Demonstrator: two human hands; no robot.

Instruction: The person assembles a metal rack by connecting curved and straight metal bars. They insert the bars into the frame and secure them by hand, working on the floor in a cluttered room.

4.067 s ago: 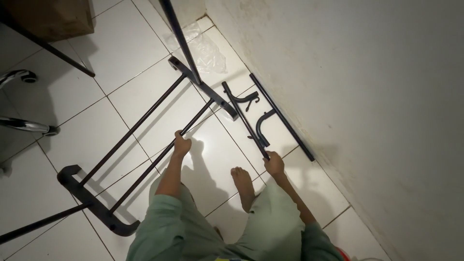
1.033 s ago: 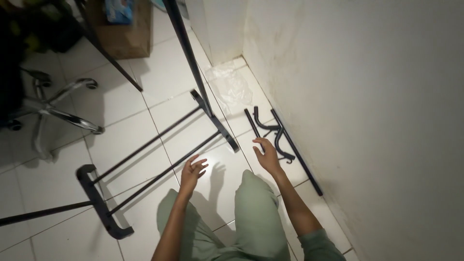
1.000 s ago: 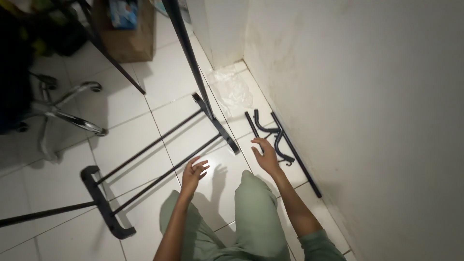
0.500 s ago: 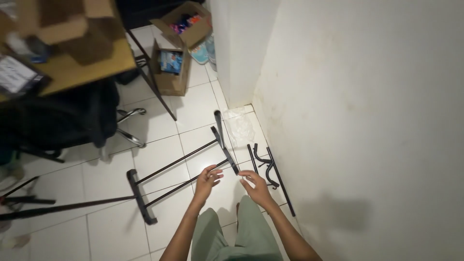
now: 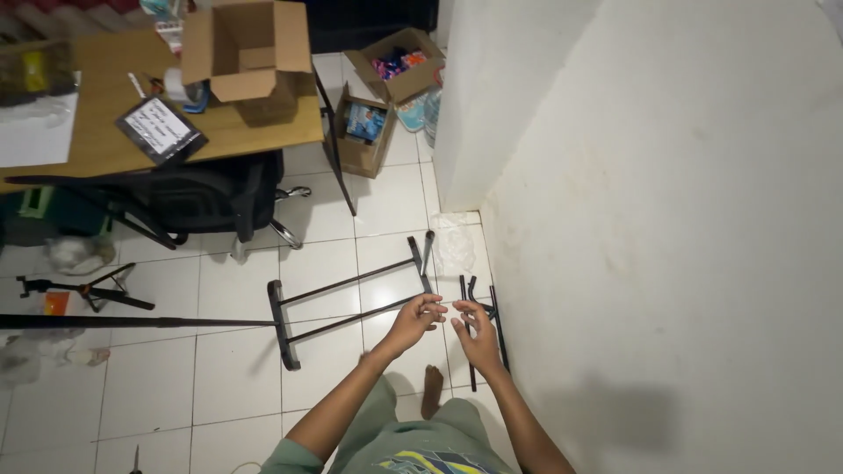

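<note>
1. Black metal was what we had in front of us: a frame base (image 5: 351, 303) of two long rods between two end bars lay flat on the white tile floor (image 5: 228, 386).
2. Our left hand (image 5: 414, 318) hung in the air above the near rod, fingers loosely curled, its grip closed on nothing we could make out.
3. Our right hand (image 5: 479, 332) hovered over the loose black parts (image 5: 479, 303) beside the wall (image 5: 667, 263), palm half turned and fingers spread; it held nothing.
4. Those parts, straight tubes and curved brackets, lay in a narrow strip between the frame base and the wall, just beside our bare foot (image 5: 430, 391).
5. A long dark pole (image 5: 132, 322) ran off to the left from the far end bar, low over the floor.
6. A crumpled clear plastic bag (image 5: 455, 241) sat in the corner beyond the parts.
7. Further back stood a wooden worktop (image 5: 97, 140) with an open cardboard box (image 5: 250, 53) on it, and a dark office chair (image 5: 202, 197) tucked under.
8. The risk, as we judged it: the foot was close to the tubes, so a step could roll one or trip us.
9. The wall crowded the right hand, so a tube lifted carelessly could scrape it or knock the brackets apart.
</note>
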